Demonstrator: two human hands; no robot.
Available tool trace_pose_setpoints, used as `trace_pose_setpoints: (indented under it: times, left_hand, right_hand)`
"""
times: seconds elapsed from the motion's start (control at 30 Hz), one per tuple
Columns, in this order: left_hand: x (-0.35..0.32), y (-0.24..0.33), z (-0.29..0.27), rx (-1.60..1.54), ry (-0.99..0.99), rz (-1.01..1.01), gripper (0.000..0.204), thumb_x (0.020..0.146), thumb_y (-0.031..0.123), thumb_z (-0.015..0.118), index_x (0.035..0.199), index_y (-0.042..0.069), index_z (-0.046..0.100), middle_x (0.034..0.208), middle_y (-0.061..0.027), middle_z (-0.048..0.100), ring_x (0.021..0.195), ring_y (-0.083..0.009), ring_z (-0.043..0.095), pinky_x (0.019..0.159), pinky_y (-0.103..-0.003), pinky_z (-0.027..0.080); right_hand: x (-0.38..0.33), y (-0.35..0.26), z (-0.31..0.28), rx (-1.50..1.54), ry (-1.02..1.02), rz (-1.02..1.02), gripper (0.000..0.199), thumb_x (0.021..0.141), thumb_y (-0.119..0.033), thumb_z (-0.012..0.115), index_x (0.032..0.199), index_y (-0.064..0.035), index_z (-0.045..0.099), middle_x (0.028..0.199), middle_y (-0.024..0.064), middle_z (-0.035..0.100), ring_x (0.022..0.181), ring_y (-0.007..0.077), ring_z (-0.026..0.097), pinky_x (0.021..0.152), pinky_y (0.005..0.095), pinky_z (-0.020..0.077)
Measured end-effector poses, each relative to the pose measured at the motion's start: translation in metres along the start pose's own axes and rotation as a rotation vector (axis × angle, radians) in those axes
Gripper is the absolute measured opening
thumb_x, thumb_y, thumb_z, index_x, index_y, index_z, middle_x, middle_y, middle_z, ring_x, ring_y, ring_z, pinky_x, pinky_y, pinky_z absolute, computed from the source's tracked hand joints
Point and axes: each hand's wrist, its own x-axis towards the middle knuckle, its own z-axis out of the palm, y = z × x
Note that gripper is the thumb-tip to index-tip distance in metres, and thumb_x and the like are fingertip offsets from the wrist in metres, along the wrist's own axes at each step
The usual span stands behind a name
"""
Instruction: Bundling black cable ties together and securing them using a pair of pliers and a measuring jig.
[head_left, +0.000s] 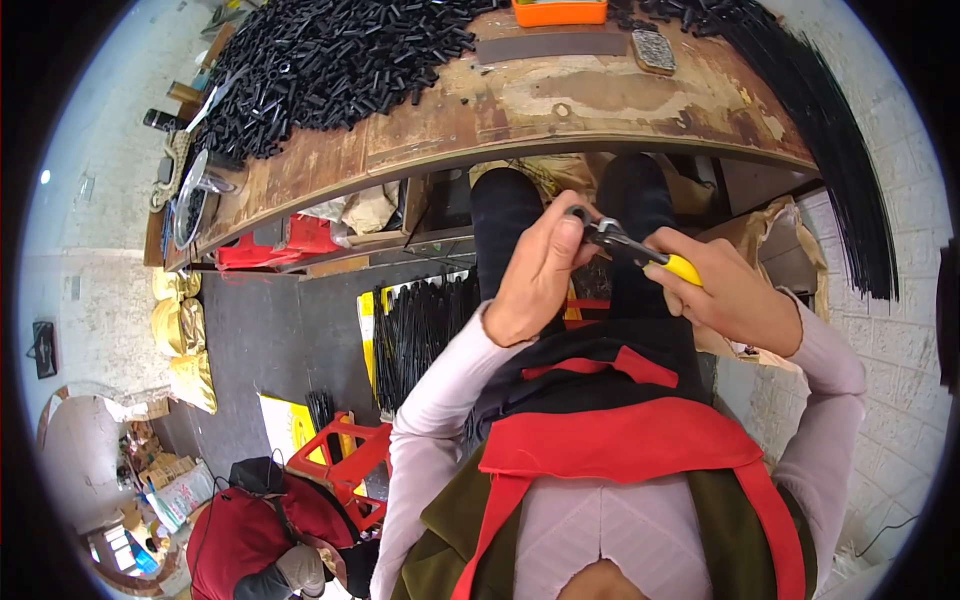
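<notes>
Fingers of our left hand (540, 270) are curling together around the metal jaw end of the pliers (625, 245), while our right hand (725, 295) is clamping shut on their yellow handle. We are holding the pliers in the air above our lap, just below the near edge of the workbench (560, 110), not touching it. We cannot tell whether anything sits between the plier tips. On the workbench, a heap of short black tubes (330, 65) is covering the far left part, and an orange tray (558, 11) is sitting at the far edge.
</notes>
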Motion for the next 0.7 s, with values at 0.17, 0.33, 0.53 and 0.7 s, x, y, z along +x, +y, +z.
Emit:
trace_pose_setpoints:
  times: [0.17,0.33,0.53,0.7]
  left_hand:
    - [0.005,-0.004,-0.013,-0.094,-0.132,-0.018,0.053,0.103,0.052,0.034,0.100,0.002,0.050,0.076,0.0006,0.042,0.068,-0.0083,0.033,0.062,-0.023,0.029]
    - [0.002,-0.002,-0.011,-0.099,-0.162,-0.071,0.054,0.103,0.054,0.035,0.100,0.002,0.050,0.076,0.0010,0.041,0.069,-0.0084,0.033,0.063,-0.023,0.029]
    - [-0.004,-0.006,-0.012,-0.027,-0.095,-0.038,0.054,0.102,0.054,0.035,0.103,0.002,0.050,0.078,0.0001,0.045,0.070,-0.0077,0.036,0.062,-0.022,0.031]
    - [-0.005,-0.008,-0.018,-0.095,-0.145,-0.020,0.055,0.103,0.053,0.035,0.108,0.001,0.052,0.078,0.0008,0.045,0.069,-0.0070,0.036,0.062,-0.022,0.030]
  right_hand:
    - [0.000,0.012,0.004,0.270,-0.054,-0.023,0.028,0.101,-0.024,0.051,0.119,-0.0032,0.055,0.073,0.0054,0.062,0.060,0.0148,0.061,0.058,0.0291,0.0465]
    - [-0.002,-0.004,-0.024,0.228,-0.288,0.041,0.039,0.102,-0.021,0.047,0.137,-0.0027,0.046,0.082,0.0024,0.064,0.071,0.0085,0.061,0.064,0.0253,0.0486]
    - [0.010,-0.005,-0.024,0.271,-0.364,0.163,0.034,0.102,-0.029,0.048,0.085,-0.0004,0.056,0.062,0.0030,0.055,0.053,0.0106,0.056,0.050,0.0278,0.0458]
    - [0.001,-0.011,-0.021,0.283,-0.343,0.144,0.030,0.102,-0.028,0.048,0.096,0.0004,0.057,0.068,0.0038,0.057,0.060,0.0123,0.058,0.057,0.0280,0.0480]
